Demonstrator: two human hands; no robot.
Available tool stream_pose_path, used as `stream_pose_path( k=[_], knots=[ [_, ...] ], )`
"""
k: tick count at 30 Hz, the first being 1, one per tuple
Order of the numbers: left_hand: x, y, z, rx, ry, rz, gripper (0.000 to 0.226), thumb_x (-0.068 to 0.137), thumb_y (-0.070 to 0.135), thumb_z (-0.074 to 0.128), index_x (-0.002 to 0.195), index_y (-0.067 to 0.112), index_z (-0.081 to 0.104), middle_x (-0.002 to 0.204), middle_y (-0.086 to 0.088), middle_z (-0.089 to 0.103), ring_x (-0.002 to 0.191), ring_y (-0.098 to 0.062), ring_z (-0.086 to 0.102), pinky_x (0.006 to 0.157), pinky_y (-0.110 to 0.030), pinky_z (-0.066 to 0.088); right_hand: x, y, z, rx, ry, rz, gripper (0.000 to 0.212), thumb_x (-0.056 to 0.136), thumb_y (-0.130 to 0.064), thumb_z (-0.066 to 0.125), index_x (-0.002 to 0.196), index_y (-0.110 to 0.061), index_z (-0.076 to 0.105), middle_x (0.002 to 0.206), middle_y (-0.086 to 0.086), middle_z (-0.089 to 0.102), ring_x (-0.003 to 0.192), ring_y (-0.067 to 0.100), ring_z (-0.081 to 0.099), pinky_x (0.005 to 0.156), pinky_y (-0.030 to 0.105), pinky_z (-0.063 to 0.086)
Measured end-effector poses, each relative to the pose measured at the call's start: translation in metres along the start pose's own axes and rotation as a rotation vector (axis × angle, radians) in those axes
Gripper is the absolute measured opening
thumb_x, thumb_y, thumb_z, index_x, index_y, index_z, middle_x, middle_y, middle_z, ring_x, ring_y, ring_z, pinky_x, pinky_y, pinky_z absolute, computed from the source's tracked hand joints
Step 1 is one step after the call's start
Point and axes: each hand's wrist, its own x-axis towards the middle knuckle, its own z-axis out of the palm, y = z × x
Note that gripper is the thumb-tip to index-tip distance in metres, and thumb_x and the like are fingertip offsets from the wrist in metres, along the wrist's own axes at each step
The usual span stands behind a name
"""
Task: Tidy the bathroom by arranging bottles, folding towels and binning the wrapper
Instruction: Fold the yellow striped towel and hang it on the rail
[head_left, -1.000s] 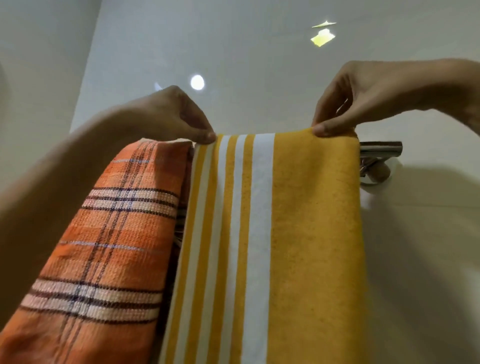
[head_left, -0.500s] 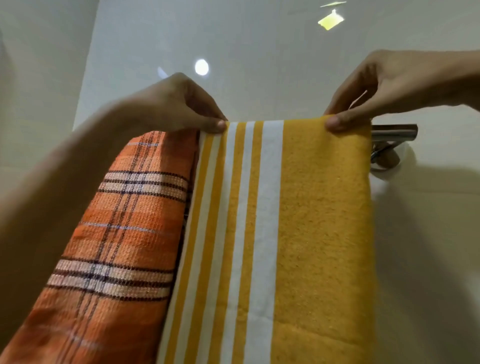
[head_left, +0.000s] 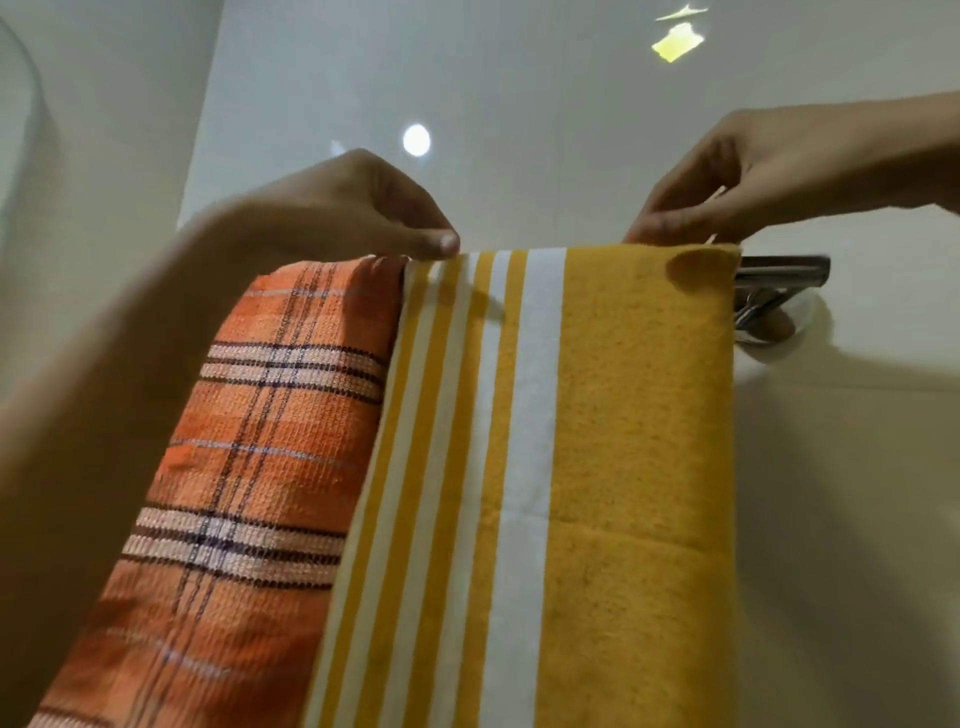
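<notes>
The left hand (head_left: 358, 208) pinched the top fold of the yellow striped towel (head_left: 561, 457) at its left corner, fingers curled, forearm reaching up from below the towel. The right hand (head_left: 753, 176) pinched the fold at the towel's right corner, wrist coming in from the right. The towel hung over the chrome towel bar (head_left: 779, 273), the orange plaid towel (head_left: 260, 441) touching its left edge. Uneven tugging could probably skew the towel, or drag it off the bar's end.

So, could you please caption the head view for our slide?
Both hands, left and right, pinch the yellow striped towel on the rail beside an orange plaid towel.
</notes>
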Motion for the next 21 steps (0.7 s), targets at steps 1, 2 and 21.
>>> stream_pose_path(
  k=[1, 2, 21],
  knots=[
    [-0.004, 0.0, 0.005, 0.059, 0.019, 0.041, 0.018, 0.067, 0.046, 0.07, 0.082, 0.035, 0.072, 0.077, 0.026, 0.07, 0.08, 0.015, 0.062, 0.065, -0.008, 0.044, -0.003, -0.001, 0.002, -0.032, 0.007, -0.018, 0.028, 0.065, -0.06, 0.061, 0.088, -0.048, 0.073, 0.088, -0.027, 0.072, 0.082, -0.013, 0.066, 0.054, 0.008, 0.049],
    [-0.004, -0.001, 0.011, 0.106, 0.075, 0.071, 0.013, 0.069, 0.039, 0.074, 0.081, 0.034, 0.071, 0.073, 0.024, 0.069, 0.078, 0.016, 0.06, 0.061, -0.003, 0.044, -0.004, -0.002, 0.002, -0.059, 0.033, -0.022, 0.026, 0.061, -0.061, 0.062, 0.083, -0.052, 0.072, 0.086, -0.03, 0.071, 0.082, -0.015, 0.064, 0.059, 0.011, 0.048],
    [-0.004, 0.006, 0.019, 0.058, 0.001, -0.109, 0.021, 0.072, 0.048, 0.065, 0.091, 0.04, 0.07, 0.083, 0.026, 0.068, 0.078, 0.015, 0.062, 0.066, -0.009, 0.042, 0.008, -0.002, 0.009, -0.084, 0.023, 0.076, 0.032, 0.07, -0.06, 0.052, 0.082, -0.034, 0.067, 0.087, -0.019, 0.066, 0.079, 0.003, 0.062, 0.061, 0.016, 0.045]
  ],
)
